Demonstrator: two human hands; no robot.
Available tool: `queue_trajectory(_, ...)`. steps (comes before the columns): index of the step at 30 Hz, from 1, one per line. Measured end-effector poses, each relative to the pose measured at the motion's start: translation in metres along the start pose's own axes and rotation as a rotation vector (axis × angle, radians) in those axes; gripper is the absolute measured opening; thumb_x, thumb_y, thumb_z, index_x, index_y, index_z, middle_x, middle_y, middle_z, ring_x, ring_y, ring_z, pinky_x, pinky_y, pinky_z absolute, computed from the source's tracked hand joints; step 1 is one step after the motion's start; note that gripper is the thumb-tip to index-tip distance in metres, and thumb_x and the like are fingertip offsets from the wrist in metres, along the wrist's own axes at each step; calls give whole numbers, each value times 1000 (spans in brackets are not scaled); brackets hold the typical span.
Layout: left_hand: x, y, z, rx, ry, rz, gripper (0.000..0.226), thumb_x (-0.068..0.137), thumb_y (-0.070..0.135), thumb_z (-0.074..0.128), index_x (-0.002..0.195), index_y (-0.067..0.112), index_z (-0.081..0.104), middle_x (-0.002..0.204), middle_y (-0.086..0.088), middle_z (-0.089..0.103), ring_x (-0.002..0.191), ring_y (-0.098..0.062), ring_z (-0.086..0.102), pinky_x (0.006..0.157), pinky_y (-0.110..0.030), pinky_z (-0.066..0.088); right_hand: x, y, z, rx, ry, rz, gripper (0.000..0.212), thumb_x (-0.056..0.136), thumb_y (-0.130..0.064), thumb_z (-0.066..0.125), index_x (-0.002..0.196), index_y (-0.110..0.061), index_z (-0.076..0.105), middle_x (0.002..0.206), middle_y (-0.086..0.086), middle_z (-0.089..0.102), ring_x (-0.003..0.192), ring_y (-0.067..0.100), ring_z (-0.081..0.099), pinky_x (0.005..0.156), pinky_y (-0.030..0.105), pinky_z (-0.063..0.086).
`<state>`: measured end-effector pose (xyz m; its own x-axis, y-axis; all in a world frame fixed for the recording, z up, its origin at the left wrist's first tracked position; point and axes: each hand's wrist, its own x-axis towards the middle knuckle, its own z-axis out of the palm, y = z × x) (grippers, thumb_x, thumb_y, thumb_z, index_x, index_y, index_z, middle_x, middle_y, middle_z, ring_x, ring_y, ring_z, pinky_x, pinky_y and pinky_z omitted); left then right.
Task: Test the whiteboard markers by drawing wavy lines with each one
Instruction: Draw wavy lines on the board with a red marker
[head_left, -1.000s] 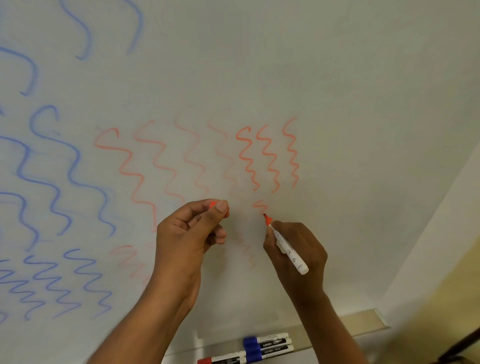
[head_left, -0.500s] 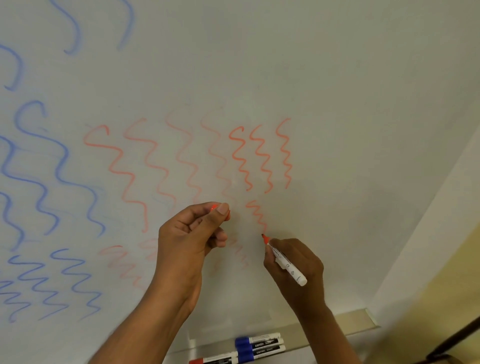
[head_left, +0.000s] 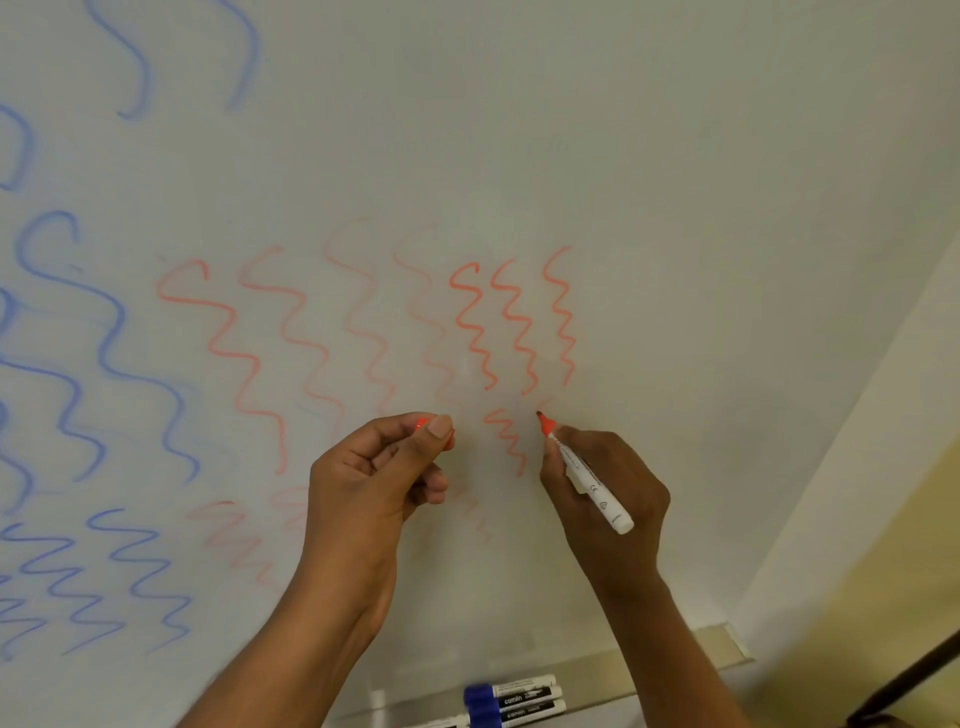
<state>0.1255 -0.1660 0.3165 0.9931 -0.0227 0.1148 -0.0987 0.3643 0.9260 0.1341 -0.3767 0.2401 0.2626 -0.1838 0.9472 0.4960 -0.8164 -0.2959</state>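
both forearms bare, no sleeves; left hand (head_left: 363, 478) & right hand (head_left: 613, 483) ungloved, nails short.

The red marker (head_left: 582, 470) is white-barrelled with an orange-red tip, uncapped, tilted with the tip up-left and touching the whiteboard (head_left: 675, 208) low down, toward its right edge, just under the rows of red wavy lines (head_left: 514, 322). Its red cap (head_left: 422, 423) is mostly hidden. Blue wavy lines (head_left: 104, 338) fill the board's left side. Blue-capped markers (head_left: 511, 699) lie stacked flat in the tray (head_left: 722, 644) along the bottom edge.
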Motion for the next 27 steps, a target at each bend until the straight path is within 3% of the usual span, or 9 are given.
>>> queue_trajectory(3,1,1,-2,4,-1,1,32,74,28,79,98,7,78,88,-10,76,61,-17,58,64,-27,56,-6,5,-2,0,50,67,14,88,-2,81,102,-3,78,96,-4,73,85,6,71,78,17,55)
queue_trajectory(7,3,1,0,11,-7,2,33,74,29,79,98,7,79,89,-10,75,61,-17,58,65,-29,55,-17,8,-2,-4,-37,38,15,86,1,83,100,-3,78,91,0,74,82,9,71,72,22,58)
queue_trajectory(10,4,0,1,11,-13,-1,33,74,29,79,98,7,78,89,-11,75,61,-17,57,66,-30,55,-25,12,-5,-35,0,75,16,85,2,85,99,-3,78,89,1,75,78,11,72,70,23,58)
queue_trajectory(16,6,0,3,12,-23,0,31,76,28,78,98,7,78,90,-10,76,61,-17,58,64,-27,55,-36,20,-11,-37,-41,84,19,84,-4,82,102,-7,78,96,-10,69,84,-1,67,78,14,56)
queue_trajectory(19,6,0,4,16,-23,3,30,76,28,78,97,8,79,91,-12,76,61,-17,58,63,-26,55,-43,23,-11,-66,-47,90,14,83,-3,81,97,-7,78,89,-7,71,78,3,67,70,20,57)
queue_trajectory(22,7,0,5,11,-24,6,29,76,27,78,97,7,78,90,-11,76,61,-17,58,62,-26,55,-45,22,-14,-34,-86,120,15,83,-4,83,96,-9,78,89,-9,71,81,-3,67,68,21,58)
queue_trajectory(27,7,-1,6,15,-23,1,30,75,27,78,98,8,79,89,-11,76,60,-16,58,61,-24,55,-5,6,-22,-15,96,117,7,92,-8,77,99,-8,78,90,-3,75,77,3,72,71,15,56)
